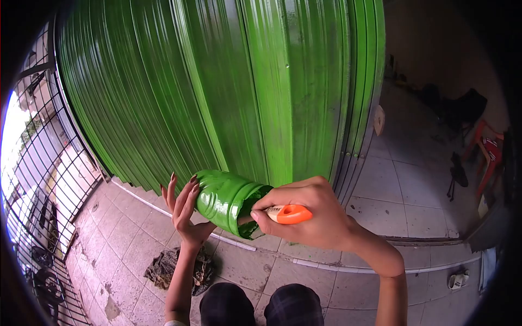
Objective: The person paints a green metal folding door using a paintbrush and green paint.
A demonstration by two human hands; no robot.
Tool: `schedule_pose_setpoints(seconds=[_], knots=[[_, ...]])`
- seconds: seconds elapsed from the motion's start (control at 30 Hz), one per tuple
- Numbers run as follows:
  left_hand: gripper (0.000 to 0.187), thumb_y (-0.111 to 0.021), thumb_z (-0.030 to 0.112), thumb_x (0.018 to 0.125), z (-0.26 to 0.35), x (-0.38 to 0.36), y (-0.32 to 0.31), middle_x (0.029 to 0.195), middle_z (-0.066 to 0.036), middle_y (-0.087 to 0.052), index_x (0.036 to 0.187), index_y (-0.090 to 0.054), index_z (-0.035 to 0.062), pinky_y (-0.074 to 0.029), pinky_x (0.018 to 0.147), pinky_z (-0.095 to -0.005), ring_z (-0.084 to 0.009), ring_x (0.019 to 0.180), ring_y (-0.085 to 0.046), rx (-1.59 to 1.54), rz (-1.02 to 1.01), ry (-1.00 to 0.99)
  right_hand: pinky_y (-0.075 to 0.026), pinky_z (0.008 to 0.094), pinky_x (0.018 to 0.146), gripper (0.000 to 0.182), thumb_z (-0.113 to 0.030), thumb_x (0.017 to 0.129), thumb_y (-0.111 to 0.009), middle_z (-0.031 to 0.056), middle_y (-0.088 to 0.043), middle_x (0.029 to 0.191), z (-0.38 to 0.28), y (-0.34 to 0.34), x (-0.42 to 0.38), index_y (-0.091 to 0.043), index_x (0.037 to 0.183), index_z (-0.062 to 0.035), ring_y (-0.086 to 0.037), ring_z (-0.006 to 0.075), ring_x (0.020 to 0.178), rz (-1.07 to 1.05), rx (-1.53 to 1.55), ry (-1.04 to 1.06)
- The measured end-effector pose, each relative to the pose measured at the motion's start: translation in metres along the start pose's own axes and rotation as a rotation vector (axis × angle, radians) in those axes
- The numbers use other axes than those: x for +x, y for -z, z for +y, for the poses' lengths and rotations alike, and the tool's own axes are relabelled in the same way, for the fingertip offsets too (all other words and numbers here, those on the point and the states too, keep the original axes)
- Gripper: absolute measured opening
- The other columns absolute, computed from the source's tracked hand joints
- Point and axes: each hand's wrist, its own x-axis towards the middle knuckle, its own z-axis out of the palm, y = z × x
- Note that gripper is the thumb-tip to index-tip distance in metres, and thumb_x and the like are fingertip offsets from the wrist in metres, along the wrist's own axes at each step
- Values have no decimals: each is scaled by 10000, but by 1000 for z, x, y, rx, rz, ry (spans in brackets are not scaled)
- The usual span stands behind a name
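Brush (pixel 277 216) in the right hand (pixel 326 218), at the ragged mouth of a green-coated bottle (pixel 220 201). Both held up off the floor (pixel 125 233), beyond 2 dark-clad knees (pixel 293 305) and in front of a green shutter (pixel 228 98).

Right grip: pinched closed on the handle, thumb below, fingers above. Orange end sits back toward the palm; pale part points left and slightly down, into the mouth. Bristles out of sight; whether they touch the inner wall, cannot tell.

Left hand (pixel 187 209): grip part open, fingers spread, curved around the closed end of the bottle, thumb along the underside. Outer fingertips look clear of the wall.

Key relation, as judged: 2 long axes meeting at the mouth at a shallow angle. Bottle tilted far over, its axis sloping from upper left to lower right, opening toward the right hand. Brush runs nearly level across the view. Free line for it lies back along the bottle's axis, to the right; rim stands close about it.

Nearer hand: right for brush and mouth, left for the closed end. Right fingertips just beside the rim; contact, cannot tell. Dark rag (pixel 168 266) on the floor by the left forearm.
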Motion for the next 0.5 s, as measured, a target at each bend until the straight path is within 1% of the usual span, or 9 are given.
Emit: schedule_pose_setpoints(seconds=[0.1, 0.2, 0.3, 0.33, 0.43, 0.47, 0.5], knots=[[642, -837, 272, 575, 3, -1, -16, 1232, -85, -623, 1150, -632, 72, -137, 1125, -581, -391, 1324, -396, -63, -10, -1, -471, 247, 493, 115, -138, 796, -721, 72, -670, 639, 1, 8, -1, -706, 813, -26, -638, 148, 534, -21, -86, -23], [661, -835, 286, 572, 8, -4, -34, 1235, -80, -622, 1166, -630, 81, -141, 1128, -564, -382, 1331, -391, -113, -24, 34, -471, 245, 495, 125, -144, 797, -722, 78, -669, 635, 1, 17, -7, -710, 817, -21, -638, 154, 530, 19, -58, -106], [682, -832, 293, 569, 13, -6, -42, 1235, -75, -622, 1183, -626, 82, -142, 1129, -550, -374, 1338, -383, -143, -64, 62, -479, 246, 505, 143, -149, 799, -722, 78, -673, 635, 2, 23, -12, -713, 843, -14, -643, 146, 537, -35, -105, -202], [712, -833, 306, 565, 14, -8, -44, 1234, -74, -623, 1203, -619, 76, -137, 1131, -544, -365, 1339, -385, -129, -90, 83, -470, 229, 475, 157, -166, 832, -716, 65, -670, 619, 9, 24, -16, -721, 882, -17, -634, 115, 525, -12, -109, -174], [753, -845, 307, 545, 23, -13, -45, 1236, -74, -621, 1219, -610, 66, -133, 1133, -539, -357, 1342, -381, -155, -184, 179, -450, 201, 438, 174, -183, 870, -696, 55, -663, 605, 5, 31, -22, -724, 907, -15, -617, 84, 504, 57, 32, -355], [816, -873, 339, 512, 25, -17, -45, 1239, -76, -618, 1229, -604, 58, -134, 1133, -535, -349, 1346, -373, -166, -226, 210, -424, 186, 399, 198, -197, 898, -669, 47, -644, 590, 7, 29, -25, -723, 920, -7, -583, 62, 469, 97, 67, -328], [833, -879, 352, 500, 28, -20, -45, 1238, -76, -618, 1229, -603, 55, -136, 1133, -535, -348, 1347, -369, -195, -268, 250, -417, 192, 399, 220, -223, 897, -670, 36, -626, 572, 8, 28, -29, -721, 908, -9, -570, 60, 458, 121, 137, -394]])
